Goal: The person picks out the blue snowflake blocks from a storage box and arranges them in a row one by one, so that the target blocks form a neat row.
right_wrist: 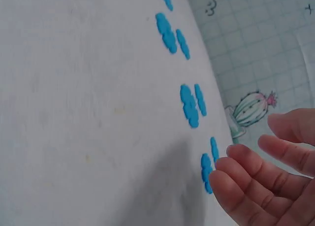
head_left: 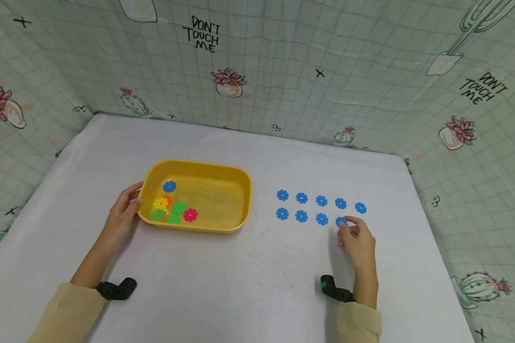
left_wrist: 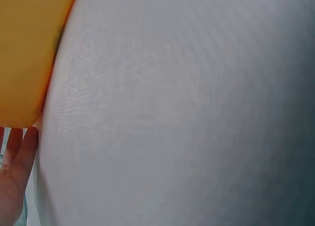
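My left hand (head_left: 124, 205) is at the left end of a yellow plastic tray (head_left: 240, 171), its fingers extended against the outer wall. The left wrist view shows these fingers (left_wrist: 22, 157) touching the tray's end. Inside the tray lie notched interlocking discs: a blue one (head_left: 169, 186), a pink one (head_left: 190, 215), and green, yellow and orange ones bunched together. To the right, my right hand (head_left: 358, 243) pinches the right edge of a blue interlocking disc (head_left: 340, 220) at the near row's right end. Its fingertips partly cover that disc, which lies level with its row.
Several blue discs (head_left: 322, 219) lie in two rows on the white-covered table (head_left: 240, 295), right of the tray. The far row ends at a disc (head_left: 360, 207) beyond my right hand. A patterned curtain (head_left: 283, 85) encloses the table's back and sides.
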A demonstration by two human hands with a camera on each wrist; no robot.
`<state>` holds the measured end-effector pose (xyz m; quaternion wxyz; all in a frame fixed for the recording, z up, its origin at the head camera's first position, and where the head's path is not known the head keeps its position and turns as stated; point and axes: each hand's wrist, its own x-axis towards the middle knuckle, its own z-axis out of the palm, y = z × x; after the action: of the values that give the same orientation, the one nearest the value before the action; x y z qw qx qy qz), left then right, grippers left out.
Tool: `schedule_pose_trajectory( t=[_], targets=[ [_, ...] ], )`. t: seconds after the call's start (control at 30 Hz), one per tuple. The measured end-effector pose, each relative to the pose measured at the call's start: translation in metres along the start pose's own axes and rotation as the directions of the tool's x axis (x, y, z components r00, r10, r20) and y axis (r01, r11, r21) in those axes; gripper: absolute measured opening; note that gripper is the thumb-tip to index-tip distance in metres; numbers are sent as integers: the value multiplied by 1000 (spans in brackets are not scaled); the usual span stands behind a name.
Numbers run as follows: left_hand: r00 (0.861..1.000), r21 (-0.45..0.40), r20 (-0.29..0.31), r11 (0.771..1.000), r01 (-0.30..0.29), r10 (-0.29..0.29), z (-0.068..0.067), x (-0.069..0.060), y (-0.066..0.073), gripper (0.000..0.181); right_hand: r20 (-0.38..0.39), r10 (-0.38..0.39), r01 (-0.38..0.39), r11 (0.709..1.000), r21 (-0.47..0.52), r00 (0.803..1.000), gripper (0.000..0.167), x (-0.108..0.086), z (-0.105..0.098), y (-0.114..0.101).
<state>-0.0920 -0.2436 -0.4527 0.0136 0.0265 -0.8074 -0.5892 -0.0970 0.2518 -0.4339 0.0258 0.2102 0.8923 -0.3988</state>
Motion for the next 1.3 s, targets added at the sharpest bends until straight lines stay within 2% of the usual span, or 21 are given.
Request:
schedule_pose_trajectory(
  t=[0.13,0.2,0.27,0.33,0.43,0.5,0.53,0.63,0.7,0.9,1.03,1.13,1.27,1.3],
  targets=[
    [1000,-2,-4,1000,-2,2,0,-1,0,47,-74,-103,110,989,94,992,45,-8,8,-2],
    [1000,-5,-2,1000,2,-2,0,-1,-1,47,-93,-160,172,975,140,983,46,-11,13,1],
    [1000,-7,0,1000,4,-4,-1,-2,-1,47,-104,-231,249,942,224,967,42,-11,21,7],
    [1000,-7,-1,1000,6,-6,-1,-2,-1,47,-107,-249,269,928,260,963,36,-21,27,-1],
    [1000,-6,-4,1000,6,-6,-1,-2,0,47,-61,-282,287,906,311,957,29,-43,36,-27],
    [1000,-5,-7,1000,5,-5,-2,-2,0,47,-2,-293,279,909,310,956,29,-60,43,-52],
    [1000,-5,-9,1000,4,-4,-2,-2,0,47,26,-320,295,900,320,947,29,-64,49,-58],
    [1000,-17,-12,1000,5,-5,-1,-2,0,47,108,-398,342,875,343,911,29,-74,67,-80],
    [1000,-27,-15,1000,6,-7,-1,-1,-1,47,159,-449,373,857,355,880,28,-78,78,-94],
    [1000,-51,-13,999,7,-8,1,2,-1,47,301,-578,443,796,412,759,28,-82,97,-139],
    [1000,-32,-6,999,-4,4,0,2,-1,47,357,-626,490,773,404,693,29,-77,105,-170],
    [1000,-20,-4,1000,-18,18,0,2,0,47,419,-632,491,773,403,652,29,-69,113,-192],
    [1000,-33,1,999,-27,27,0,2,-1,47,517,-590,480,807,345,620,30,-52,129,-219],
    [1000,-37,3,999,-29,29,0,2,-1,47,546,-577,479,814,327,607,30,-47,134,-224]
  ],
)
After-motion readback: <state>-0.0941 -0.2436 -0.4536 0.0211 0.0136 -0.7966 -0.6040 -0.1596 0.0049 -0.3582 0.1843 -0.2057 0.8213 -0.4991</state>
